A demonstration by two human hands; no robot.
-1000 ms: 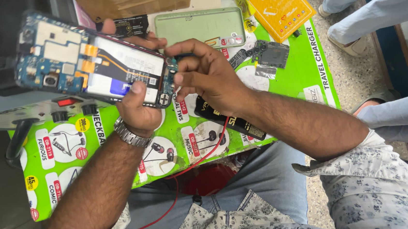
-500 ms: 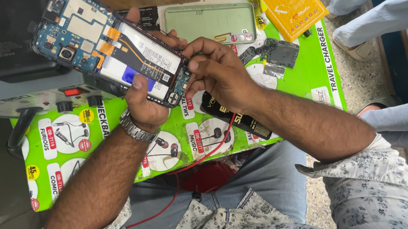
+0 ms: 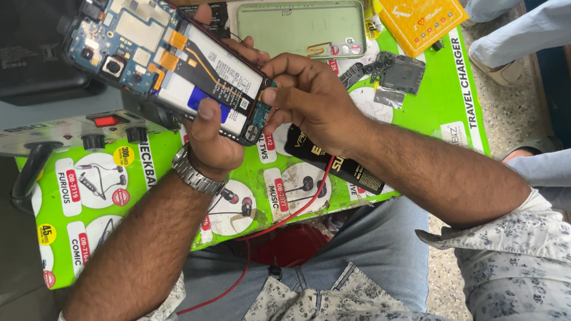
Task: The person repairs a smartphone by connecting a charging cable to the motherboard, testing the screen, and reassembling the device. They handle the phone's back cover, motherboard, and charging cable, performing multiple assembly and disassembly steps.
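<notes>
Phone [image 3: 169,57], back cover off, is sitting in the left hand [image 3: 213,142] above the green printed mat [image 3: 430,101]; thumb is pressing across the battery label, remaining fingers are wrapping behind the frame. Right hand [image 3: 311,97] is working at the lower end of the phone, approx. at the bottom sub-board; thumb and forefinger are pressing together, pinching something there. What exactly is being pinched is too small to tell, poss. a connector or a flex end.

Progress, judged from layout: disassembly stage looks done. Pale green back cover [image 3: 302,29] is lying separate on the mat, inner side up. Dark plastic shield parts [image 3: 397,73] are lying off to the right of it. Main board, battery and orange flex are sitting exposed in the frame. Reassembly is not begun; cover and shields are remaining off.

Containers: none holding parts. Yellow retail box [image 3: 415,1] is lying shut at the mat's far edge. Black packet [image 3: 340,163] is lying under the right wrist.
</notes>
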